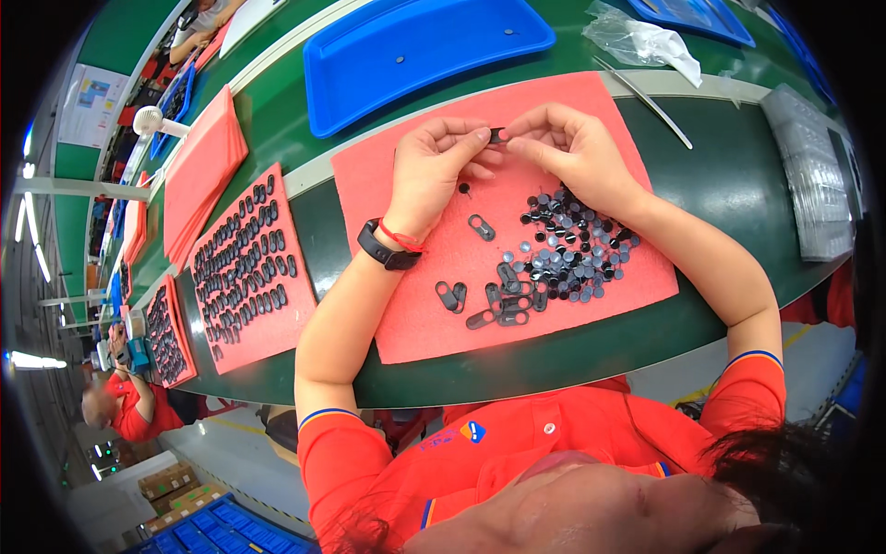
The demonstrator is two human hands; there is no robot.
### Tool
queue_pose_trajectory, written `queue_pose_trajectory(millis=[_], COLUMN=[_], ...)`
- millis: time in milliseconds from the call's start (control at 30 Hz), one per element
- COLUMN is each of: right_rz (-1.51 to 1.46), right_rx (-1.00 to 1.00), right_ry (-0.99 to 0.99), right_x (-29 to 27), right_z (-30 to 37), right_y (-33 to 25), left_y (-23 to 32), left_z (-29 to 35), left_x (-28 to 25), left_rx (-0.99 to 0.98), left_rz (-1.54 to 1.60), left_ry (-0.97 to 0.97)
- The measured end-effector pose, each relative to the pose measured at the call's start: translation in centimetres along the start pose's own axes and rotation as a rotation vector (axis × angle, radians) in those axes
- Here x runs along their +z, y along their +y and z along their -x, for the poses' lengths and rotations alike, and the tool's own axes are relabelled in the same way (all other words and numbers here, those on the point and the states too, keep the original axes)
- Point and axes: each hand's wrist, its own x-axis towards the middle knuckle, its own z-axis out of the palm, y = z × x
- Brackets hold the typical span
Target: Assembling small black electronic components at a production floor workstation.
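Over the far part of a pink foam sheet (415,323), my left hand (430,174) and my right hand (586,159) meet fingertip to fingertip. Both are closed on a small black plastic part (496,136), mostly hidden by the fingers. A single round disc (464,188) lies below my left hand. One black oval piece with a ring-shaped end (481,227) rests by itself mid-sheet. Nearer to me is a loose group of similar oval pieces (513,309). Below my right hand spreads a heap of small round black and grey discs (574,249).
Beyond the sheet stands a blue tray (415,60) with two small discs in it. Tweezers (651,103) and a clear plastic bag (646,42) lie far right, near stacked clear trays (810,180). To the left, another pink sheet (268,319) carries rows of black pieces; a co-worker (138,402) sits beyond.
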Motion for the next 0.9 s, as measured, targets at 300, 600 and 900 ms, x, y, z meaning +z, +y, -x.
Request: queue_pose_trajectory(millis=[300,600,900], right_rz=[0.318,0.383,0.421], right_rx=[-0.141,-0.174,-0.193], right_ry=[0.124,0.186,0.168], right_x=[-0.08,-0.03,0.16], right_z=[0.06,-0.10,-0.14], right_y=[-0.43,-0.19,-0.01], left_y=[0.24,0.23,0.19], left_z=[0.26,0.27,0.23], left_x=[0.52,0.57,0.59], left_rx=[-0.029,-0.049,-0.052], left_rz=[-0.063,-0.103,-0.093], left_ry=[-0.079,-0.081,-0.081])
